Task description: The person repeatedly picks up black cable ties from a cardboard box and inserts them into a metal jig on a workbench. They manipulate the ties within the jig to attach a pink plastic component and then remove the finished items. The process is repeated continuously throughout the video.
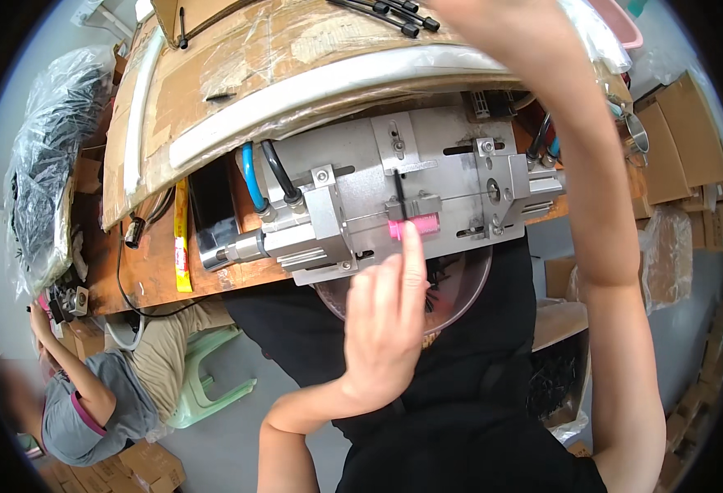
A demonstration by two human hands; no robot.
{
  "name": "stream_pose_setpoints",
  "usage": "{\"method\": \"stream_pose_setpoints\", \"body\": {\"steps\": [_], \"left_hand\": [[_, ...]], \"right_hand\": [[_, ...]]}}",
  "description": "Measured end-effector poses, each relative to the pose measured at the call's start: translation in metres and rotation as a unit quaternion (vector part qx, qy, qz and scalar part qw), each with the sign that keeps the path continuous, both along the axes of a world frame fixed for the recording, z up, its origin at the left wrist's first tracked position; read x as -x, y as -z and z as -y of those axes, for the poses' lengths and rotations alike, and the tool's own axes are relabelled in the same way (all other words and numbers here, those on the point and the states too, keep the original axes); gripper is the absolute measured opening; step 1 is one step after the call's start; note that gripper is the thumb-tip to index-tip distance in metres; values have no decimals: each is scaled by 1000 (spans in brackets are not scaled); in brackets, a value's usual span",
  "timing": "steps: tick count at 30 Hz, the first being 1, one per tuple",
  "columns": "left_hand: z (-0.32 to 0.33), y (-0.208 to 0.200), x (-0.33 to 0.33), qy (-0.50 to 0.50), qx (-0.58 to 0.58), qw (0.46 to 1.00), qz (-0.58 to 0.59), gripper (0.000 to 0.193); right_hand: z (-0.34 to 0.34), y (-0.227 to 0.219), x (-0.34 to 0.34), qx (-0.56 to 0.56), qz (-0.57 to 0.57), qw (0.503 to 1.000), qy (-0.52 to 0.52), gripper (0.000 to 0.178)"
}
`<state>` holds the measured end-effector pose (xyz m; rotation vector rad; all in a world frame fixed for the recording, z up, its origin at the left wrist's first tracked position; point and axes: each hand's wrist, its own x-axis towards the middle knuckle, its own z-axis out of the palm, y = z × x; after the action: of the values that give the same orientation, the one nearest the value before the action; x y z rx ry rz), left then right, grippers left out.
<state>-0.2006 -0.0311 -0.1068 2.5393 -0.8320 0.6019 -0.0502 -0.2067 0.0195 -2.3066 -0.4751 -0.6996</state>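
Note:
My left hand (382, 329) is over the near side of a grey metal fixture (452, 185), its fingers stretched out. The index fingertip touches a small pink ribbed cylinder (427, 223) lying in the fixture's central holder. A thin black rod (400, 187) runs from the pink piece toward the far metal block. My right arm reaches far forward across the fixture's right side. The right hand (481, 20) is at the top edge, near several black rods with thicker ends (407, 25) on the cardboard; its fingers are out of the picture.
Pneumatic cylinders (308, 234) with blue and black hoses flank the fixture. A dark phone-like slab (214, 209) and a yellow packet (181, 238) lie left. A clear bowl (468, 287) with black pieces is below the fixture's edge. A co-worker (90, 403) sits at left.

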Motion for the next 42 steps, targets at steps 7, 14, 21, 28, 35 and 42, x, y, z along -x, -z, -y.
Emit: {"method": "stream_pose_setpoints", "body": {"steps": [7,14,21,28,35,42], "left_hand": [[18,19,2,-3,-67,997,-33,67],[6,16,2,-3,-58,993,-100,66],[1,-16,3,-27,15,995,-92,66],[-1,-17,0,-18,32,996,-81,66],[16,-68,-104,14,68,993,92,42],[14,-97,-181,133,41,989,-46,20]], "right_hand": [[44,-2,43,-397,-98,908,-89,16],[9,79,138,-332,-71,938,-75,22],[-20,149,174,-35,-57,997,-39,67],[-23,154,169,-2,-110,993,-44,67],[-3,85,133,99,-43,994,-6,43],[31,36,-1,258,122,947,150,14]]}}
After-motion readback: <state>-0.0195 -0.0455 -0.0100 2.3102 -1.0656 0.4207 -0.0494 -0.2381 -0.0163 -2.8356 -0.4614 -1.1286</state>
